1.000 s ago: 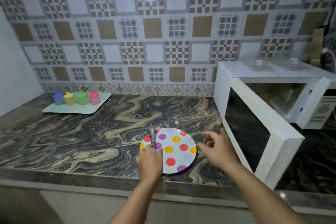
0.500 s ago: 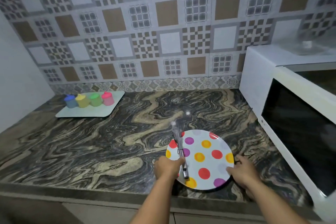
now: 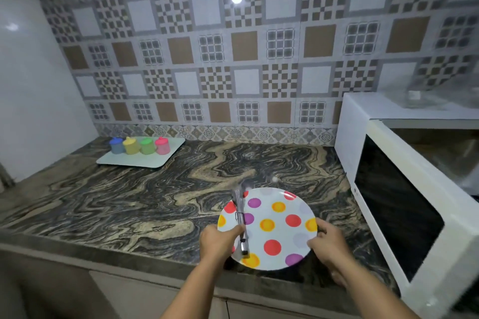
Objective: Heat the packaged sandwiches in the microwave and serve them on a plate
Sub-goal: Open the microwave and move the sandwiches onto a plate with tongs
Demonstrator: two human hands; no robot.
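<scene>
Head view, one frame. One plate [image 3: 281, 230], white with coloured dots, lay on the marbled counter [image 3: 129, 204] near its front edge, just left of the microwave door. One pair of metal tongs [image 3: 241, 217] lay across the plate's left part, tips pointing away over the far rim. One left hand [image 3: 220, 241] was at the plate's left edge, fingers curled round the near end of the tongs and gripping them. One right hand [image 3: 328, 243] was at the plate's right rim, fingers bent over the edge and touching it; whether it truly clasped the rim could not be told. One microwave [image 3: 363, 122], white, stood on the right of the counter, with its one door [image 3: 404, 204] swung open toward the camera; the cavity behind was dim, its contents not clear. No sandwich was legible anywhere on the plate or counter. One pale tray [image 3: 145, 158] sat at the counter's far left, well apart from the plate. On it stood four small lidded jars in a row: one blue jar [image 3: 116, 145], one yellow jar [image 3: 131, 146], one green jar [image 3: 146, 146], one pink jar [image 3: 162, 145]. One patterned tile wall [image 3: 233, 59] ran behind the counter.
</scene>
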